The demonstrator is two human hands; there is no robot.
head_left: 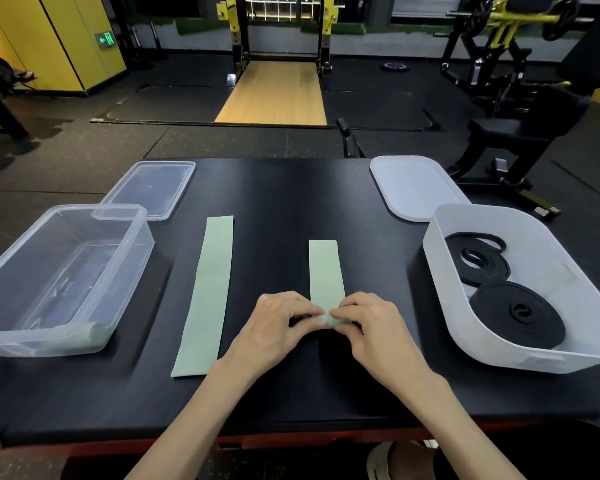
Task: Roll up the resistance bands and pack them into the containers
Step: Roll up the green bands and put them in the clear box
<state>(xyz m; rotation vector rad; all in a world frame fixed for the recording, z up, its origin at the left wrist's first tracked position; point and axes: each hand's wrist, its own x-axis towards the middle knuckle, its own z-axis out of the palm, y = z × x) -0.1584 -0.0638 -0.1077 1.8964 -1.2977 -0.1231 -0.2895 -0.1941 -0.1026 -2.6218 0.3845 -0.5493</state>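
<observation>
Two pale green resistance bands lie on the black table [291, 188]. The right green band [324, 268] is partly rolled at its near end; my left hand [274, 327] and my right hand [371, 323] both pinch that roll between fingertips. The left green band [207, 292] lies flat and straight, untouched. A clear plastic container [11, 271] at the left holds one rolled green band [92, 332] in its near corner. A white tub [440, 282] at the right holds two coiled black bands [518, 315].
A clear lid [153, 187] lies behind the clear container. A white lid [413, 185] lies behind the white tub. Gym floor, a squat rack and weight machines stand beyond the table's far edge.
</observation>
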